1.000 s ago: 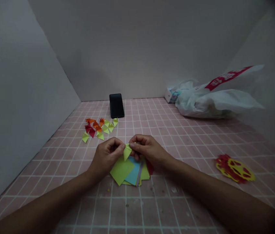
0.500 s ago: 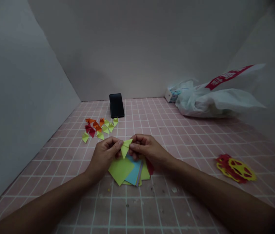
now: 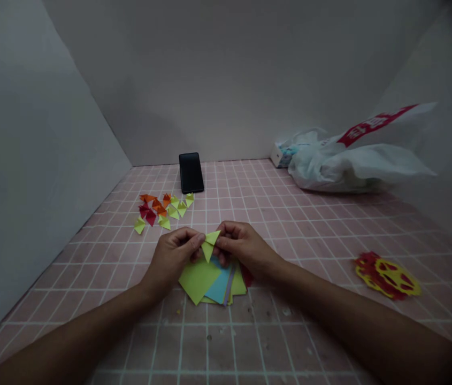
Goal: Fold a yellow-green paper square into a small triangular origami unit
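A small yellow-green folded paper triangle (image 3: pixel 210 246) hangs point down between my two hands. My left hand (image 3: pixel 176 251) pinches its left corner between thumb and fingers. At the right corner, my right hand (image 3: pixel 239 243) is closed on the same folded paper. Just beneath lies a fanned stack of coloured paper squares (image 3: pixel 198 284), in yellow-green, blue, purple and red, partly covered by my hands. Farther back on the left rest several small folded paper pieces (image 3: pixel 161 209) in orange, red and yellow-green.
A black phone (image 3: pixel 191 172) leans near the back wall. To the back right sit a white plastic bag (image 3: pixel 340 170) and a small box (image 3: pixel 280 155). Red and yellow paper cut-outs (image 3: pixel 388 277) lie on the right of the pink checked tablecloth (image 3: pixel 209 358). White walls enclose the table.
Both hands, with the folded paper between them, have shifted very slightly right and down. The other things on the table stay where they were.
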`<state>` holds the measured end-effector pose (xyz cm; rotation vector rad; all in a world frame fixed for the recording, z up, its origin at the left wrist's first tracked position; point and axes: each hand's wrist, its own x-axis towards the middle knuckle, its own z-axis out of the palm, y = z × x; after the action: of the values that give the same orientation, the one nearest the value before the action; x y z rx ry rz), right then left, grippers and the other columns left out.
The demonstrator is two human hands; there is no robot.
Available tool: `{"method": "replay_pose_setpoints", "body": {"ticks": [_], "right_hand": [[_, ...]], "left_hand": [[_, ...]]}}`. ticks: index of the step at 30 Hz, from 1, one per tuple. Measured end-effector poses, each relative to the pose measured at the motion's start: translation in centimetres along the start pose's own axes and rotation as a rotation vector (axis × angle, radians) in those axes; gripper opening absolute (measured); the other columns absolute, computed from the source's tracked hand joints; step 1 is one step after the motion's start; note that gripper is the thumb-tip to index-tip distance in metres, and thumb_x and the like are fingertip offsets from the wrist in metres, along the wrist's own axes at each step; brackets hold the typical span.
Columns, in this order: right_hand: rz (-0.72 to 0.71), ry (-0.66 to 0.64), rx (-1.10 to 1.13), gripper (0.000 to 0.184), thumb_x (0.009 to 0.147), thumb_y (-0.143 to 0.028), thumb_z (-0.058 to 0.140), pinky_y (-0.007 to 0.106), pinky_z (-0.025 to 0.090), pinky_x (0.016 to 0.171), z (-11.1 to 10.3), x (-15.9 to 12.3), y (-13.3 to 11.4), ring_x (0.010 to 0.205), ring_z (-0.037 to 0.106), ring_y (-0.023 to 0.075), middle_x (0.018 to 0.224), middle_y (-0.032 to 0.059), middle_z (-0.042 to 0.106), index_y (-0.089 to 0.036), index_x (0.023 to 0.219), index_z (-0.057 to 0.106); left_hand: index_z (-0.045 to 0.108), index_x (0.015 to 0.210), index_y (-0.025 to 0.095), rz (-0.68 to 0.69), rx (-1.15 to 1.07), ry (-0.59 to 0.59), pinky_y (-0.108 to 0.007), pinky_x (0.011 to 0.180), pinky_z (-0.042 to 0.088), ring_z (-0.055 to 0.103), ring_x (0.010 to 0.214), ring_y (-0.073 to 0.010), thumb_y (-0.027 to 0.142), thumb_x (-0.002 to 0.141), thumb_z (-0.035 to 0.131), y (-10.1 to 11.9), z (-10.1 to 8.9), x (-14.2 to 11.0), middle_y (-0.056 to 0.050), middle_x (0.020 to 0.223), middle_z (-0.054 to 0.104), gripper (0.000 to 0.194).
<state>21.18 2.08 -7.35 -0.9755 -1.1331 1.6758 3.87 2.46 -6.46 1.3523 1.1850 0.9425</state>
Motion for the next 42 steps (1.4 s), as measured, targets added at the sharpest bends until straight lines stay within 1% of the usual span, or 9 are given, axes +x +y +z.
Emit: {"method": "replay_pose_setpoints", "body": {"ticks": [5, 10, 14, 19, 27, 31, 37, 40, 42], "right_hand": [[-0.019, 0.027, -0.040, 0.013, 0.074, -0.023, 0.064, 0.019, 0.039, 0.042, 0.0, 0.0, 0.1, 0.041, 0.051, 0.0064, 0.060, -0.0031, 0.063, -0.018, 0.068, 0.054], [-0.029, 0.033, -0.044, 0.015, 0.077, -0.025, 0.064, 0.019, 0.038, 0.043, 0.0, 0.0, 0.1, 0.043, 0.050, 0.0064, 0.059, -0.0035, 0.061, -0.018, 0.070, 0.053], [-0.027, 0.029, -0.050, 0.015, 0.077, -0.025, 0.063, 0.019, 0.038, 0.043, -0.1, 0.0, 0.0, 0.043, 0.050, 0.0064, 0.058, -0.0041, 0.060, -0.018, 0.070, 0.052], [-0.023, 0.036, -0.056, 0.015, 0.077, -0.024, 0.063, 0.018, 0.037, 0.044, -0.1, -0.1, 0.1, 0.043, 0.050, 0.0062, 0.058, -0.0042, 0.060, -0.018, 0.070, 0.051], [-0.019, 0.056, -0.066, 0.011, 0.073, -0.021, 0.062, 0.018, 0.035, 0.042, 0.0, -0.1, 0.0, 0.041, 0.049, 0.0065, 0.055, -0.0046, 0.058, -0.018, 0.067, 0.052], [-0.010, 0.052, -0.049, 0.012, 0.073, -0.021, 0.063, 0.018, 0.035, 0.042, -0.1, -0.2, 0.0, 0.041, 0.049, 0.0065, 0.055, -0.0046, 0.059, -0.018, 0.067, 0.053], [0.003, 0.017, -0.005, 0.012, 0.073, -0.020, 0.064, 0.018, 0.035, 0.042, -0.3, 0.0, 0.1, 0.040, 0.049, 0.0060, 0.057, -0.0041, 0.060, -0.017, 0.069, 0.053], [0.004, -0.001, -0.003, 0.013, 0.075, -0.023, 0.064, 0.019, 0.036, 0.043, -0.3, 0.1, 0.2, 0.041, 0.049, 0.0064, 0.057, -0.0042, 0.059, -0.018, 0.071, 0.053], [-0.027, 0.005, -0.018, 0.010, 0.076, -0.024, 0.063, 0.019, 0.036, 0.044, -0.3, 0.1, 0.2, 0.042, 0.049, 0.0070, 0.057, -0.0055, 0.058, -0.019, 0.077, 0.055]], "left_hand": [[0.063, 0.065, 0.015, 0.011, 0.032, 0.008, -0.020, 0.051, 0.033, 0.044, 0.051, -0.0085, 0.038, 0.078, 0.068, 0.2, 0.0, -0.1, 0.004, 0.053, 0.052, 0.027], [0.063, 0.070, 0.015, -0.044, -0.082, -0.055, -0.021, 0.054, 0.036, 0.048, 0.054, -0.0093, 0.043, 0.081, 0.065, -0.2, 0.0, 0.2, 0.002, 0.057, 0.057, 0.029], [0.066, 0.072, 0.015, -0.057, -0.088, -0.056, -0.020, 0.054, 0.035, 0.046, 0.054, -0.0090, 0.044, 0.079, 0.068, -0.6, -0.2, 0.4, 0.002, 0.057, 0.056, 0.030], [0.065, 0.067, 0.015, -0.045, -0.019, -0.043, -0.021, 0.052, 0.032, 0.043, 0.053, -0.0085, 0.042, 0.078, 0.069, -0.5, -0.4, 0.4, 0.003, 0.056, 0.052, 0.030], [0.067, 0.066, 0.016, 0.020, 0.121, -0.035, -0.022, 0.053, 0.032, 0.044, 0.055, -0.0093, 0.037, 0.079, 0.068, 0.1, -0.5, 0.5, 0.003, 0.058, 0.052, 0.025], [0.068, 0.067, 0.016, 0.074, 0.195, -0.036, -0.022, 0.054, 0.034, 0.046, 0.056, -0.0099, 0.035, 0.079, 0.067, 0.3, -0.6, 0.4, 0.003, 0.060, 0.054, 0.023], [0.065, 0.063, 0.016, 0.158, 0.270, -0.054, -0.023, 0.056, 0.035, 0.046, 0.057, -0.0103, 0.030, 0.079, 0.065, 0.8, -0.6, 0.5, 0.003, 0.060, 0.054, 0.022], [0.063, 0.063, 0.016, 0.142, 0.266, -0.049, -0.022, 0.055, 0.035, 0.046, 0.057, -0.0102, 0.031, 0.078, 0.065, 0.9, -0.6, 0.5, 0.003, 0.060, 0.053, 0.022], [0.062, 0.064, 0.016, 0.104, 0.253, -0.052, -0.022, 0.053, 0.035, 0.045, 0.055, -0.0101, 0.033, 0.077, 0.065, 0.9, -0.5, 0.4, 0.003, 0.059, 0.053, 0.022]]}}
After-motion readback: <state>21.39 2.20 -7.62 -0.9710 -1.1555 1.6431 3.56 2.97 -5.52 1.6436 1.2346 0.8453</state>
